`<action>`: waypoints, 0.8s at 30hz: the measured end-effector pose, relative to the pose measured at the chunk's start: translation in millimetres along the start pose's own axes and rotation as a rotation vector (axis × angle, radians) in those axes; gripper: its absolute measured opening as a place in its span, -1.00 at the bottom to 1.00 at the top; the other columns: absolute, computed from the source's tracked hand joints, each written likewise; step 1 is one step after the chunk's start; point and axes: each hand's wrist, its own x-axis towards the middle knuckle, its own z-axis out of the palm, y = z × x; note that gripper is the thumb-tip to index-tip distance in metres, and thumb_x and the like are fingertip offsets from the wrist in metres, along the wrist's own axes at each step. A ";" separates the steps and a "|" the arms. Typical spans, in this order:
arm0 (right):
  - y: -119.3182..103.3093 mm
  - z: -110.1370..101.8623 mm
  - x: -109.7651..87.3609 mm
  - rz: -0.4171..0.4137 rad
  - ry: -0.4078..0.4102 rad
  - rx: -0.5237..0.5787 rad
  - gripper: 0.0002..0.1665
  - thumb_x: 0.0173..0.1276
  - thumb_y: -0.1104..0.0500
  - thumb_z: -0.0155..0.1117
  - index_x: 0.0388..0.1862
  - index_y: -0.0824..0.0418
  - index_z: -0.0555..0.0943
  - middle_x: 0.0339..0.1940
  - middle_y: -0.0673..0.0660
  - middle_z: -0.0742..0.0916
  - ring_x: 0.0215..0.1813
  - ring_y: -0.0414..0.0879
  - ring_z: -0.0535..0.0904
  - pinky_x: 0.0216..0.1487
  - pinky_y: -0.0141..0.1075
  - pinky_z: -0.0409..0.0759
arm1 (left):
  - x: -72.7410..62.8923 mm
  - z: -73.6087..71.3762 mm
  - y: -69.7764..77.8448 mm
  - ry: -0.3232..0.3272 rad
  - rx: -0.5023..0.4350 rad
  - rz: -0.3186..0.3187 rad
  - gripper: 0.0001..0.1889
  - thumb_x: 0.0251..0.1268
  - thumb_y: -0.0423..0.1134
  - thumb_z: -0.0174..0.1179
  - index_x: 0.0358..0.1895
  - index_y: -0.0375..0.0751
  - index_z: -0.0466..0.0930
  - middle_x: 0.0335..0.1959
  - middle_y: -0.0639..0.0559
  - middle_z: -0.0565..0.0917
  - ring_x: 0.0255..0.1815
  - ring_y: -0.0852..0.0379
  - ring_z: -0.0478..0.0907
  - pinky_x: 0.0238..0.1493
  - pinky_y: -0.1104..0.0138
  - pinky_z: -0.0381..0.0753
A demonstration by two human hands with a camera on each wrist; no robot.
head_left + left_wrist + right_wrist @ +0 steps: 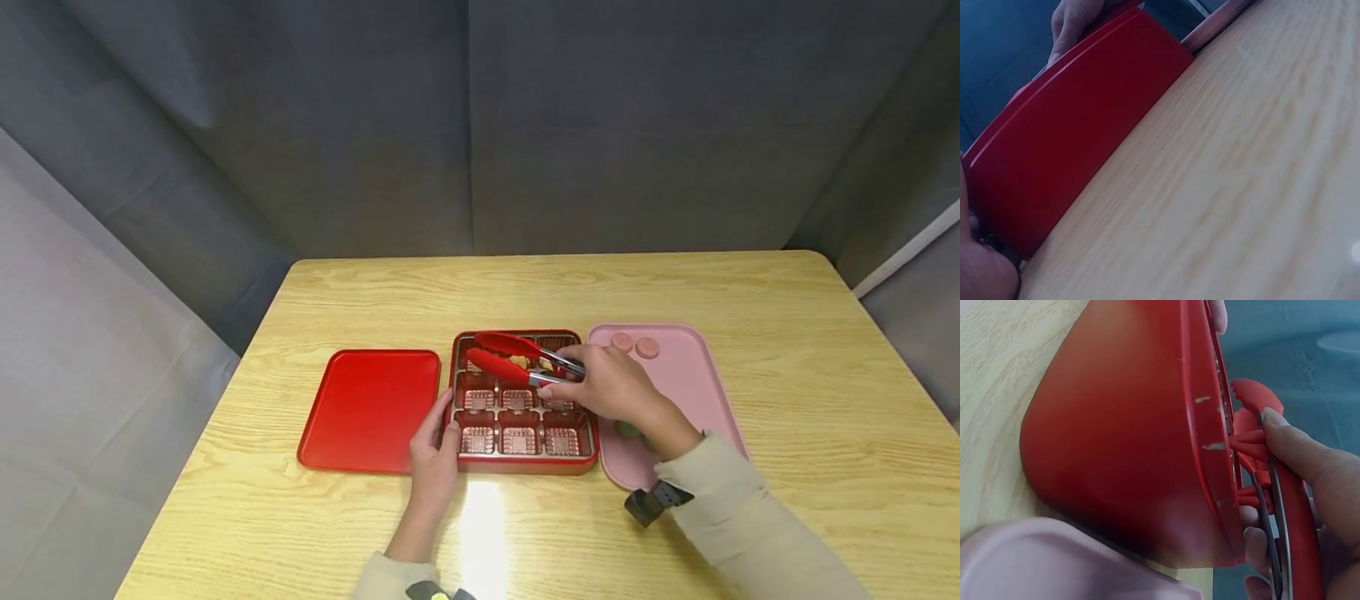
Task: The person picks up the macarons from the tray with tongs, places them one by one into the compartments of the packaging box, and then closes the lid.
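The head view is bright and mostly crisp, with a white glare streak on the table [247, 500] at six o'clock; the curtain [637, 125] at twelve o'clock is dim. The left-wrist view is dull and bluish — the table's grain soft and blurred, a bright spot at the four-o'clock edge. In the right-wrist view, shadow gathers along the red box [1122, 437] toward seven o'clock.

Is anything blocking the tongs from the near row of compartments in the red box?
Nothing visible does. In the head view, the right hand holds the tongs over the back part of the red box, and the near row lies uncovered. The left hand is at the box's left side, outside those compartments.
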 end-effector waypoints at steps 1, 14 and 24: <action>0.2 0.1 -0.2 -0.001 0.001 0.000 -0.13 -0.01 -0.29 0.41 0.19 0.20 0.53 -0.55 0.01 0.60 -0.57 -0.12 0.36 -0.60 -0.31 0.28 | 0.1 0.1 -0.1 -0.003 0.002 0.001 -0.49 0.31 -0.50 -0.07 0.33 -0.14 0.37 0.33 -0.09 0.40 0.33 0.00 0.32 0.26 0.38 0.37; 4.6 2.5 -5.4 -0.009 0.030 0.005 -0.22 -0.02 -0.30 0.41 0.08 0.14 0.58 -0.56 0.00 0.57 -0.58 -0.13 0.37 -0.61 -0.29 0.27 | -0.6 -0.4 -0.6 0.001 0.006 -0.019 -0.50 0.32 -0.50 -0.07 0.32 -0.13 0.37 0.32 -0.09 0.41 0.31 -0.01 0.35 0.22 0.44 0.40; 7.9 0.7 -14.8 0.015 0.041 0.025 -0.23 -0.03 -0.32 0.40 0.07 0.11 0.59 -0.52 0.00 0.61 -0.56 -0.13 0.40 -0.61 -0.29 0.32 | -0.4 -0.4 -1.5 0.012 0.025 -0.028 -0.50 0.33 -0.48 -0.06 0.31 -0.08 0.39 0.32 -0.07 0.41 0.31 0.04 0.35 0.25 0.37 0.38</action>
